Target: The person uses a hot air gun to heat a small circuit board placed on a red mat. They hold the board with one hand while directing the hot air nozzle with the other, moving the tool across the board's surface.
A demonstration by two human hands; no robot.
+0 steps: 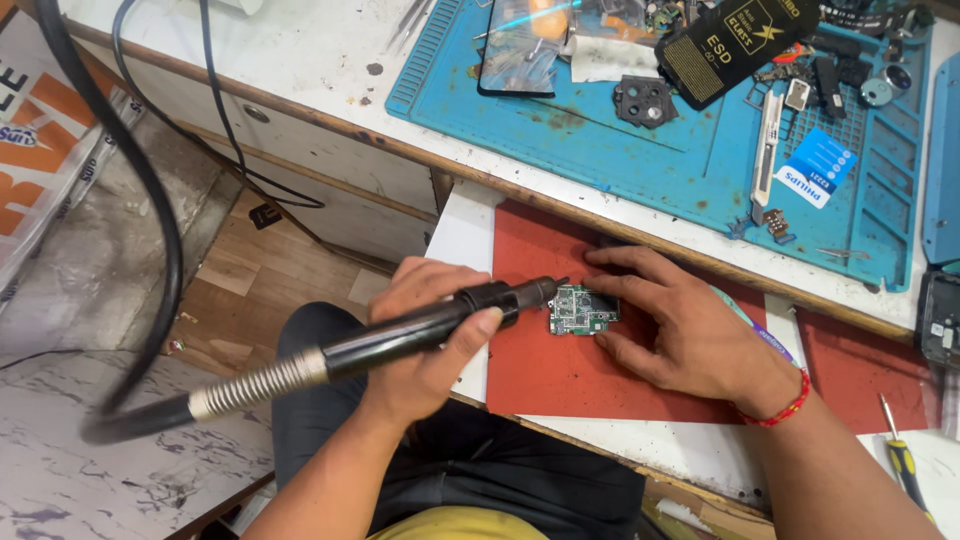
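Note:
My left hand (425, 335) grips a black hot-air wand (400, 335) with a coiled metal collar and thick black hose; its nozzle points at a small green circuit board (582, 310). The board lies on a red mat (560, 370) on a pull-out shelf. My right hand (680, 325), a red thread band at its wrist, rests flat on the mat with its fingers pinning the board's right and top edges.
A blue work mat (600, 140) on the white bench above holds a phone screen (520, 50), a black packet (735, 40), tweezers, small parts and a blue card. A yellow-handled screwdriver (905, 460) lies at right. Black cables hang at left over the floor.

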